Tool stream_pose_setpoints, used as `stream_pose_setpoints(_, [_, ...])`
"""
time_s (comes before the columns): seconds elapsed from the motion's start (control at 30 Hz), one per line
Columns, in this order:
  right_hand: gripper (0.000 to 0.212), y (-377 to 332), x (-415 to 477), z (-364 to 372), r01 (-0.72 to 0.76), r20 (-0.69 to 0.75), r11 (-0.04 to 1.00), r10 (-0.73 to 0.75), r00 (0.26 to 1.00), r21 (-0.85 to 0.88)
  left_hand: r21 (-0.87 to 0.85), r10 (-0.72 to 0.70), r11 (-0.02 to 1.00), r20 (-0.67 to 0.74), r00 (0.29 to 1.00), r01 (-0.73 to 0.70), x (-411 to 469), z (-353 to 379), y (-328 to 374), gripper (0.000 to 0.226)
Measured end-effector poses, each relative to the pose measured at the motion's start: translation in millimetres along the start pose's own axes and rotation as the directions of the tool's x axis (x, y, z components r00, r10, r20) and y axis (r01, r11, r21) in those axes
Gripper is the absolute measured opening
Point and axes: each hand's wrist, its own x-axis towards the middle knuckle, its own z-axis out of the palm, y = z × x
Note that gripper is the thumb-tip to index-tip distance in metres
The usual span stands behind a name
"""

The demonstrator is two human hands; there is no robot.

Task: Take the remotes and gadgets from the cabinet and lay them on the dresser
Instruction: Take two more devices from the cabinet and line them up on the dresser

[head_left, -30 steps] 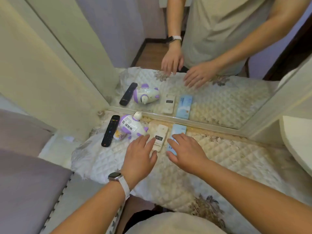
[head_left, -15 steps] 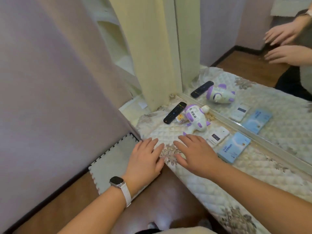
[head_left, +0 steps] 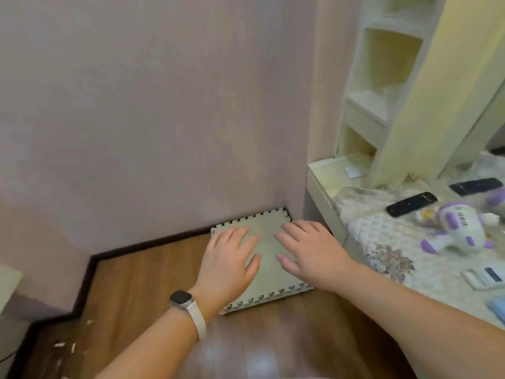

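Left hand: grip apart, fingers straight and spread, palm down, holding nothing; a wristwatch on a pale band sits at the wrist.
Right hand: grip apart likewise, flat and empty, just beside the left.
Hand position: both are seen over the foam mat and off the dresser's left edge; contact with the mat cannot be confirmed.
Judged reason: the empty, outstretched hands and the view aimed away from the dresser suggest a turn to fetch another item. The cabinet cannot be identified here.
Task items: the black remote, toy robot and white remote lie on the dresser, set apart in a row along the mirror.
Blue item: cut by the frame edge, not identifiable.
Materials, dresser: cream painted body, top under a quilted cover, diamond-stitched with floral patches, soft enough to keep the items from sliding.
Materials, items: black remote slim, glossy, bar-shaped; toy robot rounded white plastic with purple trim, lying on its side; white remote flat, with a dark display window.
Surroundings: mat grey, with toothed interlocking edges, on a polished wooden floor; cream open shelf niches rise behind the dresser.
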Motion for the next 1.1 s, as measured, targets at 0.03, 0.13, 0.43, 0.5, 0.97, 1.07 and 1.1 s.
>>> stream_pose_setpoints(0.03, [0.046,-21,14,2,0.038,-0.002,0.999,-0.038,0.999,-0.005,-0.006,-0.045,0.999,-0.005,0.999,0.045,-15,-4,-20,0.039])
stream_pose_setpoints(0.13, [0.047,-82,52,10,0.13,0.001,0.991,-0.13,0.991,-0.027,-0.018,-0.156,0.988,-0.026,0.987,0.156,-60,-17,-74,0.04])
stream_pose_setpoints(0.43, [0.048,-256,141,24,0.42,0.004,0.907,-0.42,0.907,-0.037,-0.037,-0.482,0.875,-0.145,0.864,0.482,-197,-75,-192,0.042])
stream_pose_setpoints(0.5, [0.049,-290,158,26,0.503,-0.003,0.864,-0.504,0.864,-0.028,-0.026,-0.555,0.829,-0.155,0.817,0.559,-225,-86,-208,0.043])
stream_pose_setpoints(0.97, [0.051,-474,262,66,0.835,-0.07,0.532,-0.836,0.545,0.141,0.178,-0.856,0.445,-0.204,0.475,0.878,-349,-143,-296,0.044])
stream_pose_setpoints(1.07, [0.053,-498,300,77,0.864,-0.09,0.476,-0.865,0.494,0.166,0.232,-0.874,0.384,-0.22,0.433,0.894,-344,-149,-327,0.043])
stream_pose_setpoints(1.1, [0.052,-505,315,80,0.873,-0.102,0.457,-0.873,0.477,0.173,0.254,-0.875,0.368,-0.229,0.426,0.894,-339,-151,-339,0.043])
